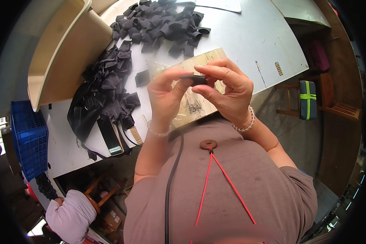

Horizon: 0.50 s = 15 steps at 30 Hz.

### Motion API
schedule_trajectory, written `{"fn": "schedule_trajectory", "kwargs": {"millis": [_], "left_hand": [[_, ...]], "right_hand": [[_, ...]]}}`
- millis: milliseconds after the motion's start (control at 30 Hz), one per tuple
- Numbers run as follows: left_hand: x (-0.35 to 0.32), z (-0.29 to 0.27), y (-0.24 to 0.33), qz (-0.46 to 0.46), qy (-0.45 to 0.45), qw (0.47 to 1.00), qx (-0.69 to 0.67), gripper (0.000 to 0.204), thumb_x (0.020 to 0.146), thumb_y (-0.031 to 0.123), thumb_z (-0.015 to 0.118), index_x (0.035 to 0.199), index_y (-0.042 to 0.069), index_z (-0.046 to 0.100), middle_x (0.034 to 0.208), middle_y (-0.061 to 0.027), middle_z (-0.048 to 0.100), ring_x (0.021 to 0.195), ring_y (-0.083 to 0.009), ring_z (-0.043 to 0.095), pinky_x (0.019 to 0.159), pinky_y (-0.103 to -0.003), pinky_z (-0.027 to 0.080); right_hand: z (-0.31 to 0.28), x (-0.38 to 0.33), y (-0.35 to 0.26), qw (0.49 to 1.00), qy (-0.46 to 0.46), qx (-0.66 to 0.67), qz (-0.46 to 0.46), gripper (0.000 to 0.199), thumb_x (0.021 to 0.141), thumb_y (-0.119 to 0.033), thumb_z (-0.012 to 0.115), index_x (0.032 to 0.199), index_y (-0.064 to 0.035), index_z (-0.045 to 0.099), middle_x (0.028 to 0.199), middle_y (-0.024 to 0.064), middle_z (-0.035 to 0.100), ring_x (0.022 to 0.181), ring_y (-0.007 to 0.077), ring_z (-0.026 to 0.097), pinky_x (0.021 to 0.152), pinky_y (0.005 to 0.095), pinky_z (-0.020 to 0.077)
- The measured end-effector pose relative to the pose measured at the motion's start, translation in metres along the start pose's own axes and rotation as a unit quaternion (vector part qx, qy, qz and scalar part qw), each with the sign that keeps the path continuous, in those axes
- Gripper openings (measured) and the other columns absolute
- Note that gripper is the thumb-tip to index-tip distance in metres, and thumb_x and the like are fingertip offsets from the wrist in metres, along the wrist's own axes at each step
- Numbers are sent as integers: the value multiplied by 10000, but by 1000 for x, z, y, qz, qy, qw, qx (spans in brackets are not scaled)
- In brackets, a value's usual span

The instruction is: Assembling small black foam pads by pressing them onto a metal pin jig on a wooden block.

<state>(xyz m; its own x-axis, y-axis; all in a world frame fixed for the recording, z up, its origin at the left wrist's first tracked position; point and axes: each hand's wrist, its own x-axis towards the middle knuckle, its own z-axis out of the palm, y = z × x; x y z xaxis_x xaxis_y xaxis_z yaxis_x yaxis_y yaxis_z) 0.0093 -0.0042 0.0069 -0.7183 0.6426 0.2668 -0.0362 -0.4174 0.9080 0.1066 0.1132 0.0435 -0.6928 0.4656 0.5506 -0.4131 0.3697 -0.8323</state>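
In front of my chest, a small folded piece of black fabric [198, 80] is held up between my two hands. My left hand [166, 90] pinches its left end between thumb and fingers. The thumb and bent fingers of my right hand [232, 87] close around its right end; the index fingertip stands a little above the cloth. Beneath both hands lies a pale wooden board [209, 105] with dark scuff marks, and clear plastic film shows at its left edge. A single black fabric piece [142, 78] rests on the table just left of my left hand.
Many folded black fabric pieces [158, 26] are piled on the white table [248, 36]. A tangled heap of black strips [110, 85] lies left, beside a cream plastic bin [65, 57]. A blue crate [30, 138] and another person [71, 215] are farther left. A green-strapped box [308, 99] sits right.
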Motion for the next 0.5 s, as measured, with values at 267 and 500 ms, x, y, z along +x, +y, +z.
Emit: {"fn": "schedule_trajectory", "kwargs": {"millis": [267,500], "left_hand": [[4,2,5,61,-19,997,38,180,779,72,705,940,6,659,887,-78,649,820,-157,559,746,-275,438],[9,10,9,99,-38,991,82,187,744,59,729,917,21,668,868,-76,656,823,-170,563,757,-283,438]], "right_hand": [[-9,-1,7,999,4,20,-36,209,723,27,728,926,3,683,840,71,617,655,93,573,551,190,479],[-13,-15,12,978,76,186,48,137,796,28,660,927,53,630,891,93,590,680,113,590,590,205,507]]}}
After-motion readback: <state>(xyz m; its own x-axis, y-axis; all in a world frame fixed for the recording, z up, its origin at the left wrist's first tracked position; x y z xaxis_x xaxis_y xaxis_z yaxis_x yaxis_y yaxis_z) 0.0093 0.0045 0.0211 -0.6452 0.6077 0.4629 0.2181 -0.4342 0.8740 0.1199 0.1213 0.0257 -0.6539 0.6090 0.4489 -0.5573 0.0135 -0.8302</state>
